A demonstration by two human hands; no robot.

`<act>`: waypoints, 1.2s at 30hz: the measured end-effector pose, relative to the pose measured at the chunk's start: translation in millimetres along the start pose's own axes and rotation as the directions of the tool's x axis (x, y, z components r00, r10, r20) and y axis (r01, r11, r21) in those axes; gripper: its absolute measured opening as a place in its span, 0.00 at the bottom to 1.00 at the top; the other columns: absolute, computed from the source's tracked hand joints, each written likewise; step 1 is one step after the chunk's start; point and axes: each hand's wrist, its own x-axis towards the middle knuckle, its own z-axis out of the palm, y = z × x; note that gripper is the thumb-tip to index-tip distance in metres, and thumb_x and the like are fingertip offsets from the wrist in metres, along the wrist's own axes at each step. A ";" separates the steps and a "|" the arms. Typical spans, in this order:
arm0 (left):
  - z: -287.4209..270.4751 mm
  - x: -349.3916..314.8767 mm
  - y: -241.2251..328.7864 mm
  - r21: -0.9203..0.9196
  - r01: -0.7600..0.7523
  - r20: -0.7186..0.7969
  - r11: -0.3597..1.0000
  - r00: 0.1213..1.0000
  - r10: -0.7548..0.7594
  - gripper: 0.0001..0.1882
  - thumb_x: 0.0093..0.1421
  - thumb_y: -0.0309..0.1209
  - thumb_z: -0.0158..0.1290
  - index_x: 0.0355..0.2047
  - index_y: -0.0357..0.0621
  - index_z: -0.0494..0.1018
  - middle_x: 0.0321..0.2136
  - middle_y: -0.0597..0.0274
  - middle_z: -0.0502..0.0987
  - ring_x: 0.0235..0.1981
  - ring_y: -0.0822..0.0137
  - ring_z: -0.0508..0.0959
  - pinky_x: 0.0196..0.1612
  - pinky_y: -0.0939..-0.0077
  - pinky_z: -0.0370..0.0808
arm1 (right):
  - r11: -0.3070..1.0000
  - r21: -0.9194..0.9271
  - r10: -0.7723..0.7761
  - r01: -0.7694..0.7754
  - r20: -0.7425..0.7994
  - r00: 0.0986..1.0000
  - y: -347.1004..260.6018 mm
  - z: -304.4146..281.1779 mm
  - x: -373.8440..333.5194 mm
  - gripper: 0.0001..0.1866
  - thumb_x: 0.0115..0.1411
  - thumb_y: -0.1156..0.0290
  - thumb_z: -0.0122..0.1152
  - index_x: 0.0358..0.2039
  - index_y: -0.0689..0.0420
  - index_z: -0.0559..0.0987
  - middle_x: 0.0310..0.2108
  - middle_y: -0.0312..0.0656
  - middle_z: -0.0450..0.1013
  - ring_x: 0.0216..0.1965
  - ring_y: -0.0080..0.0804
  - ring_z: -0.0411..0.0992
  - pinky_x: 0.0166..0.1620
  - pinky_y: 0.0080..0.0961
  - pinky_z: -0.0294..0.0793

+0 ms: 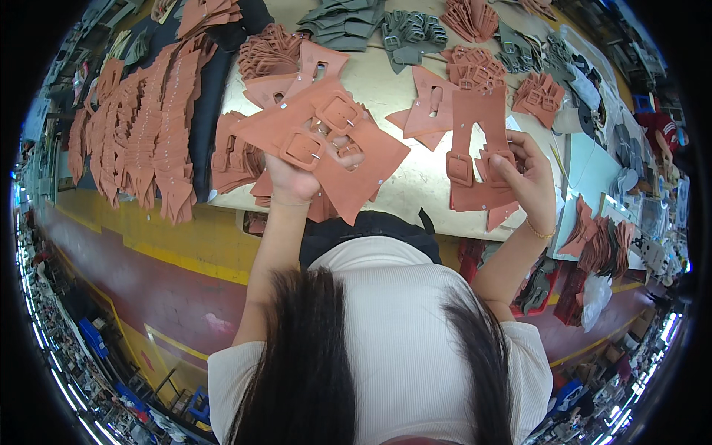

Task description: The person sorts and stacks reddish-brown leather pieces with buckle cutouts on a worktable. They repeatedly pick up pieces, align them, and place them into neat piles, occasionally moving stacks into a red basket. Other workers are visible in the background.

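Observation:
My left hand (291, 180) is closed under a small stack of terracotta leather shoe uppers (259, 126), palm up. Two covered square buckles show on the top one, and its wide flaps spread past my fingers, most of which are hidden beneath. On the right, my right hand (528, 178) pinches another terracotta buckled upper (478, 111) between thumb and fingers. That piece hangs over the table with a buckle on each of its straps; my thumb lies by the right-hand buckle. Between the hands, a few unbuckled uppers (424, 100) with slots lie on the table.
The pale worktable (404, 167) bears piles of terracotta uppers (271, 50) and dark green uppers (413, 33) along its far side. Long overlapping rows of terracotta pieces (137, 126) cover a dark surface at left. A red crate (545, 293) with green pieces stands below, at right.

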 end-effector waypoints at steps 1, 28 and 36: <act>-0.9 0.2 0.0 -0.043 0.013 0.038 0.999 0.999 -0.012 0.41 0.59 0.62 0.37 0.64 0.46 0.52 0.63 0.46 0.53 0.62 0.38 0.53 0.57 0.25 0.49 | 1.000 0.018 0.025 -0.024 -0.010 1.000 -1.5 1.0 -0.5 0.20 0.56 0.74 0.61 0.49 0.64 0.71 0.38 0.42 0.76 0.38 0.19 0.73 0.42 0.18 0.72; -1.3 2.3 -28.3 0.102 -0.041 0.054 0.994 0.998 0.035 0.36 0.64 0.58 0.35 0.60 0.42 0.57 0.58 0.53 0.63 0.58 0.52 0.66 0.58 0.49 0.66 | 0.889 0.430 -0.009 -0.156 0.356 0.935 8.7 103.1 23.7 0.22 0.56 0.72 0.65 0.50 0.63 0.70 0.41 0.39 0.75 0.41 0.20 0.72 0.44 0.18 0.73; -0.7 -10.3 -25.0 0.169 -0.092 -0.008 0.981 0.996 0.094 0.36 0.63 0.58 0.35 0.60 0.43 0.57 0.58 0.55 0.63 0.58 0.51 0.66 0.58 0.47 0.66 | 0.883 0.451 -0.024 -0.130 0.320 0.947 11.9 108.6 24.6 0.22 0.55 0.72 0.66 0.49 0.61 0.71 0.41 0.40 0.75 0.40 0.21 0.74 0.44 0.18 0.74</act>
